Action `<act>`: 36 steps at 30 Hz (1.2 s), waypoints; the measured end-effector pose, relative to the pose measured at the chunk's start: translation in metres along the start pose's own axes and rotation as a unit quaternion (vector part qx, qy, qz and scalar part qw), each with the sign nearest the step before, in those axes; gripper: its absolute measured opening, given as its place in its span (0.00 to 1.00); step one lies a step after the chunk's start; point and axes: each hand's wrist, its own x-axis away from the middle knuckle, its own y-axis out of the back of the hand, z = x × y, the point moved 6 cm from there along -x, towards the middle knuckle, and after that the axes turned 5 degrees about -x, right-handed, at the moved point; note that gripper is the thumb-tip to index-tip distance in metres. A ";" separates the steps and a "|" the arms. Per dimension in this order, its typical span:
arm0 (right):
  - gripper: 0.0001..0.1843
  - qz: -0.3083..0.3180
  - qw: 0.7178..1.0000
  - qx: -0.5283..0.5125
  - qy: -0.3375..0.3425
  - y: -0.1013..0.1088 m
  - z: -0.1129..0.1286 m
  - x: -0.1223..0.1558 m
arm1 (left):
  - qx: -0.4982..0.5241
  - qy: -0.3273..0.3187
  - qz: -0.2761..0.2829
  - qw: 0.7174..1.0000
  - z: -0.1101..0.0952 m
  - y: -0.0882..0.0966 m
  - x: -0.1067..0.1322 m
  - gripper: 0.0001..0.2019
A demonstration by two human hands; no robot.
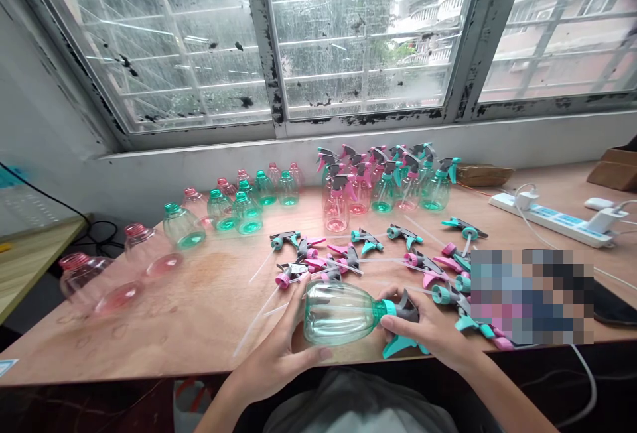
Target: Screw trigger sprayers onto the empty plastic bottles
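A clear green spray bottle [338,313] lies sideways between my hands over the table's front edge. My left hand [286,343] cups its base, fingers behind and thumb below. At the other end, my right hand [421,327] grips the grey and teal trigger sprayer [391,313], which sits on the bottle's neck with its teal trigger hanging down. Just beyond the bottle lie several loose pink and grey sprayer heads [328,264] with thin tubes. More teal and pink heads [455,294] lie to the right of my right hand.
Bottles without heads, green [247,214] and pink [149,250], stand in lines at the left and back. Several bottles with sprayers [383,187] are grouped at the back middle. A white power strip [552,221] with cables lies at right, near a cardboard box [614,168].
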 end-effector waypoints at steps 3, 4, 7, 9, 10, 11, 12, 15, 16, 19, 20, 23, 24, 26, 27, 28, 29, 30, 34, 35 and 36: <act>0.18 0.004 1.000 -0.002 0.001 -0.001 0.002 0.000 | 0.014 -0.006 -0.003 1.000 0.001 -0.001 0.000 0.52; 0.19 0.002 1.000 -0.002 0.001 -0.001 0.003 0.000 | 0.015 -0.011 -0.005 1.000 0.001 -0.001 0.000 0.52; 0.19 0.000 1.000 -0.005 -0.002 -0.001 0.005 0.000 | 0.011 -0.023 -0.012 1.000 0.002 -0.002 0.001 0.51; 0.19 -0.002 1.000 -0.013 -0.006 -0.001 0.005 0.001 | 0.025 -0.028 -0.014 0.999 0.003 -0.003 0.001 0.49; 0.19 -0.002 1.000 -0.017 -0.008 -0.002 0.006 0.001 | 0.038 -0.031 -0.012 0.999 0.004 -0.003 0.001 0.48; 0.19 -0.004 1.000 -0.021 -0.010 -0.002 0.006 0.001 | 0.055 -0.034 -0.010 0.998 0.005 -0.004 0.001 0.47; 0.19 -0.005 1.000 -0.022 -0.010 -0.002 0.006 0.001 | 0.073 -0.037 -0.007 0.997 0.005 -0.005 0.000 0.46; 0.19 -0.006 1.000 -0.017 -0.007 -0.002 0.007 0.001 | 0.114 -0.046 0.000 0.992 0.006 -0.008 0.000 0.44; 0.18 -0.006 1.000 -0.015 -0.006 -0.002 0.007 0.001 | 0.120 -0.047 0.000 0.992 0.006 -0.008 0.000 0.44; 0.18 -0.006 1.000 -0.008 -0.001 -0.002 0.005 0.000 | 0.098 -0.037 -0.008 0.994 0.006 -0.007 0.000 0.47; 0.18 -0.005 1.000 -0.005 0.001 -0.002 0.005 0.000 | 0.080 -0.031 -0.013 0.996 0.006 -0.006 0.000 0.47; 0.18 -0.002 1.000 0.003 0.004 -0.001 0.004 -0.001 | 0.051 -0.014 -0.022 0.998 0.005 -0.004 0.000 0.48; 0.18 -0.001 1.000 0.003 0.004 -0.001 0.003 -0.001 | 0.055 -0.009 -0.020 0.998 0.005 -0.004 -0.001 0.49; 0.18 0.001 1.000 -0.001 0.003 -0.001 0.003 -0.001 | 0.066 -0.001 -0.011 0.998 0.004 -0.004 -0.001 0.52; 0.18 0.001 1.000 -0.004 0.003 -0.001 0.003 0.000 | 0.073 0.002 -0.006 0.997 0.004 -0.004 -0.002 0.53; 0.18 0.001 1.000 -0.006 0.002 -0.001 0.003 0.000 | 0.081 0.005 -0.005 0.997 0.003 -0.004 -0.002 0.53; 0.18 0.000 1.000 -0.008 0.000 -0.001 0.003 0.000 | 0.092 0.007 -0.005 0.996 0.003 -0.003 -0.002 0.52; 0.19 0.000 1.000 -0.011 -0.002 -0.001 0.003 0.000 | 0.103 0.009 -0.008 0.995 0.003 -0.003 -0.002 0.51; 0.20 -0.002 1.000 -0.020 -0.008 -0.001 0.002 -0.001 | 0.123 0.005 -0.015 0.992 0.005 -0.004 -0.002 0.48; 0.20 -0.002 1.000 -0.019 -0.007 -0.001 0.002 -0.002 | 0.120 0.000 -0.015 0.993 0.006 -0.004 -0.002 0.47; 0.20 -0.003 1.000 -0.016 -0.007 -0.001 0.002 -0.002 | 0.117 -0.006 -0.016 0.993 0.007 -0.005 -0.002 0.47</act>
